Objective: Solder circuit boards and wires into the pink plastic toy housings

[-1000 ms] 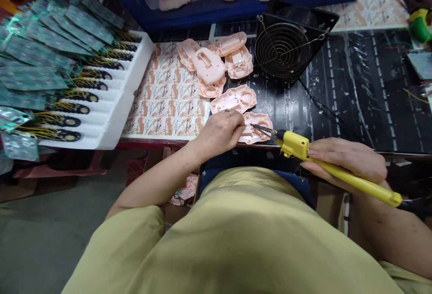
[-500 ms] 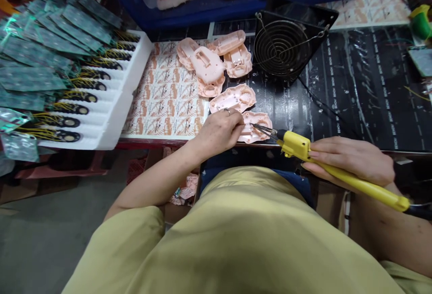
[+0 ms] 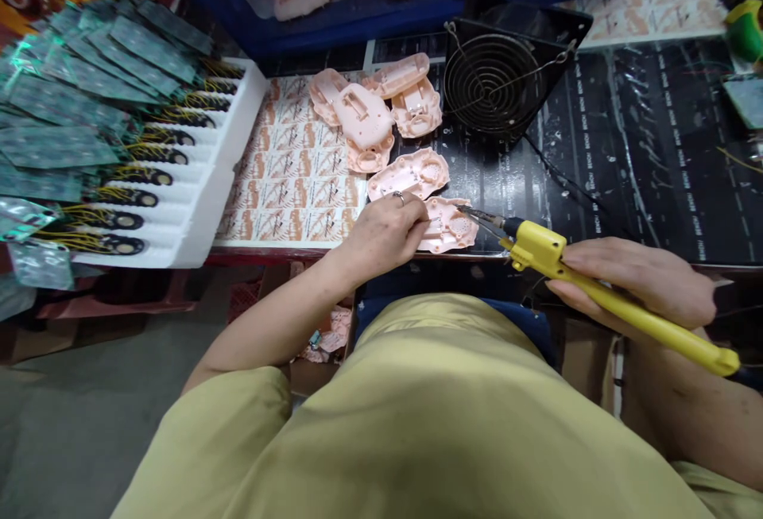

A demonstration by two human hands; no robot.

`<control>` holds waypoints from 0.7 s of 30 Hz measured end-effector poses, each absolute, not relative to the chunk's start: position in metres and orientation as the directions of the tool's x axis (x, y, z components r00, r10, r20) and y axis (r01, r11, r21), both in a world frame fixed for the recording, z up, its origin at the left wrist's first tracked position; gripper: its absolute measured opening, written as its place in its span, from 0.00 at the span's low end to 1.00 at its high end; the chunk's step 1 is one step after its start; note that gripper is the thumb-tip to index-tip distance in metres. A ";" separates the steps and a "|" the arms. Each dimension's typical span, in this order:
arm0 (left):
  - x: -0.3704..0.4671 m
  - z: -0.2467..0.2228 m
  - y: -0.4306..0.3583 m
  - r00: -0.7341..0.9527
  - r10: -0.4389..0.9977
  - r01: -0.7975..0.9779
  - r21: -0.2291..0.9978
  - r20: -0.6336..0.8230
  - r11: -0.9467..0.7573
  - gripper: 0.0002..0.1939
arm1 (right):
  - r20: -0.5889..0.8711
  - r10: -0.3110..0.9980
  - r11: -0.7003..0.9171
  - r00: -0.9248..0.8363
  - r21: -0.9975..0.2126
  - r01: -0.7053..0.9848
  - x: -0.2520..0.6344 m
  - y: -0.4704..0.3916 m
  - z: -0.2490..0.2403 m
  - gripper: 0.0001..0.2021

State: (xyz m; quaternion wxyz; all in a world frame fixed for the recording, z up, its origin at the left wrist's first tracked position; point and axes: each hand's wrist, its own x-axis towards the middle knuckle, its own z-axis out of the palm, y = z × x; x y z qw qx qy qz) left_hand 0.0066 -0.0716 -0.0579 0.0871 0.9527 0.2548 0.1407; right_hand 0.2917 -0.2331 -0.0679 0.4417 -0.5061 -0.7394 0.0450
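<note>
My right hand (image 3: 647,276) is closed round the handle of a yellow soldering iron (image 3: 540,247). The iron's dark tip and a thin metal guide beside it reach over the right part of a pink plastic shell (image 3: 444,234) at the table's front edge. On that shell's left end, the fingers of my left hand (image 3: 387,226), one with a ring, are closed; they hide what lies beneath them. Just behind lies another pink shell (image 3: 411,173), its hollow side up. Farther back is a small pile of pink shells (image 3: 365,118).
A black fan (image 3: 497,82) with a wire grille stands behind the shells. At the left, a white foam tray (image 3: 218,185) bears green circuit boards (image 3: 65,141) with yellow wires and round black parts. A blue bin (image 3: 250,22) of pink shells is at the back.
My right hand has drawn the soldering iron to the right, its tip shifting from the shell's middle towards its right end. My left hand stays on the shell.
</note>
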 end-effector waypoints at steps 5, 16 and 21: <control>0.006 -0.058 -0.073 0.833 0.513 0.475 0.207 0.206 -0.855 0.08 | 0.659 0.742 0.483 -0.128 -0.392 0.783 0.291 -0.239 -0.076 0.23; 0.001 -0.053 -0.077 0.776 0.562 0.513 0.230 0.288 -0.827 0.08 | 0.719 0.682 0.641 -0.134 -0.500 0.582 0.279 -0.239 -0.064 0.15; 0.004 -0.056 -0.080 0.792 0.568 0.517 0.248 0.224 -0.819 0.12 | 0.665 0.729 0.557 -0.164 -0.435 0.708 0.276 -0.243 -0.063 0.21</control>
